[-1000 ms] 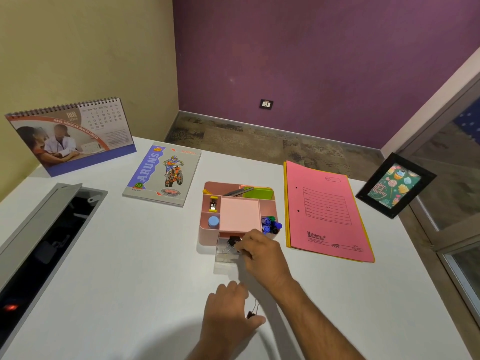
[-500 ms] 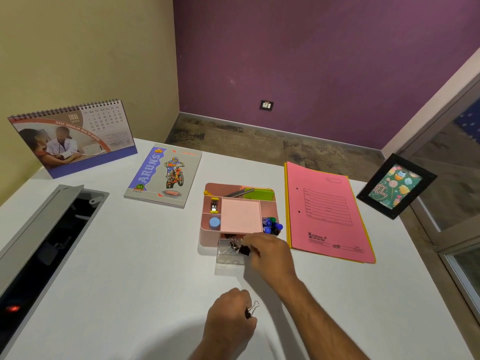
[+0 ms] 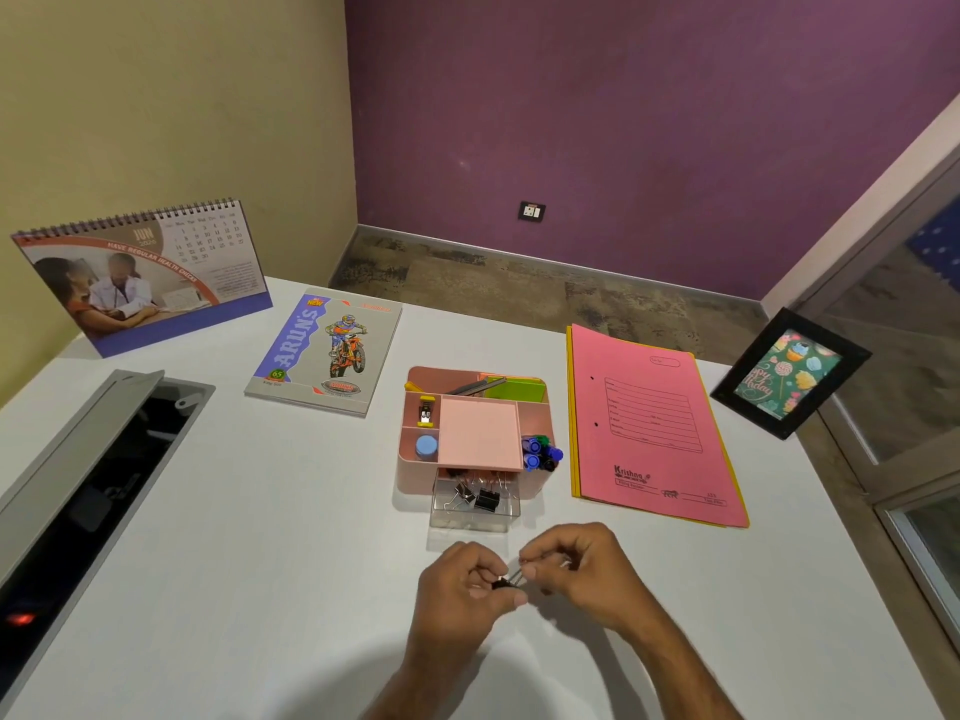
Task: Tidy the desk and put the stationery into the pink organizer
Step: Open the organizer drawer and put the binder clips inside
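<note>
Both hands, left (image 3: 460, 589) and right (image 3: 582, 571), pinch one binder clip (image 3: 506, 582) just before the organizer (image 3: 530, 493), whose clear drawer (image 3: 475, 514) stands open with clips inside. A notebook (image 3: 324, 353) lies left of it, a pink folder (image 3: 649, 428) right, nothing between hands and drawer.

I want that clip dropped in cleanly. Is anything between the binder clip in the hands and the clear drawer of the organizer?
Nothing visible. Both hands, left hand and right hand, pinch the binder clip just in front of the open clear drawer; only bare desk lies between.

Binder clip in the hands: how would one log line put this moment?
left hand: pinches binder clip | right hand: pinches its wire handles | clear drawer: open, clips inside
</note>
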